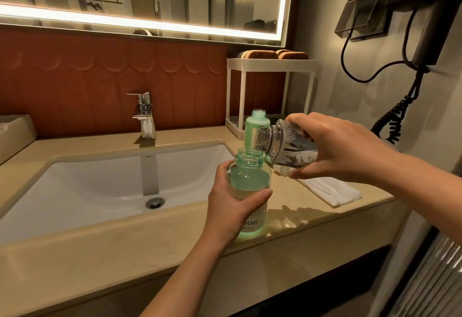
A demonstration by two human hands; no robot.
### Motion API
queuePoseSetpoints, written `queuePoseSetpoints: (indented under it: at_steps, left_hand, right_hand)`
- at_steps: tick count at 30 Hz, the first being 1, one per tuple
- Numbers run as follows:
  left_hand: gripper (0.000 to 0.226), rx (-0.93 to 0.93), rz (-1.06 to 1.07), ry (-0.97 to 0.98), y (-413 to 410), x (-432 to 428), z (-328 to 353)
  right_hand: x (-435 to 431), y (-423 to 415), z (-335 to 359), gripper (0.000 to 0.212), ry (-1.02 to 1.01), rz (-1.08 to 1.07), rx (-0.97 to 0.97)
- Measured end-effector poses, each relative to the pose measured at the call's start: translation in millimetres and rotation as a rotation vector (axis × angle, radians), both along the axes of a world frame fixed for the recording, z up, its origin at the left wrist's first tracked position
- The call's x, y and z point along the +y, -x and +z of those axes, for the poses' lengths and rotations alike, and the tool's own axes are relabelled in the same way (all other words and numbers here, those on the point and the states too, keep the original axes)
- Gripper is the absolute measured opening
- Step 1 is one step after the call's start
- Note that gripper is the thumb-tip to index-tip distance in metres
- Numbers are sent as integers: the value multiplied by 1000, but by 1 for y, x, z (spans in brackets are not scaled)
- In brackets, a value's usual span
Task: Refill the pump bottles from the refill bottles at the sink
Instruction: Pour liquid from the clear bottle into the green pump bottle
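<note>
The left hand [232, 206] wraps its fingers and thumb round the clear green-tinted plastic bottle [247, 179], which stands open-necked on the beige stone counter [125, 249], just right of the white sink basin [100, 181] and near the counter's front edge. It is roughly half full of green liquid. The right hand [335, 146] grips the colourless, embossed transparent bottle [282, 146] by its body and holds it tilted almost level, its threaded mouth just above and to the right of the green bottle's neck. No stream is visible between the 2 mouths, and the tilted bottle looks close to empty, though I cannot tell for sure.

The main risk is a miss. The 2 necks are not lined up, so liquid arriving now would likely run down the green bottle's shoulder onto the left fingers and the counter. A wet, slick grip could then let either bottle slip. The upright bottle sits close to the front edge, so a nudge from the pouring neck could tip it off. Thick liquid may also come in a sudden gulp and overshoot. Behind stands 1 uncapped pale green bottle [255, 126], near enough for the right wrist to knock. A folded white cloth [330, 190] lies under the right hand.
</note>
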State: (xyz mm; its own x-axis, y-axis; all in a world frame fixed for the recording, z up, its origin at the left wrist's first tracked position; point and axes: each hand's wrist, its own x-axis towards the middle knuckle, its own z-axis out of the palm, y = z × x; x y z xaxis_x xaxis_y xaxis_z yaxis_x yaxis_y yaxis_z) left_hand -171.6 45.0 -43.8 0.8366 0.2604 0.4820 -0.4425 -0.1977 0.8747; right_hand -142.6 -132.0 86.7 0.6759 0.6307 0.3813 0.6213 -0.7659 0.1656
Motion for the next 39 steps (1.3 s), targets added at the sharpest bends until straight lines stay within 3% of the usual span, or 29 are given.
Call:
queuePoseSetpoints:
  at_steps: [39]
  left_hand:
    - [68, -1, -2, 5, -1, 0, -1]
  right_hand:
    - [10, 2, 16, 97, 184, -56, -71]
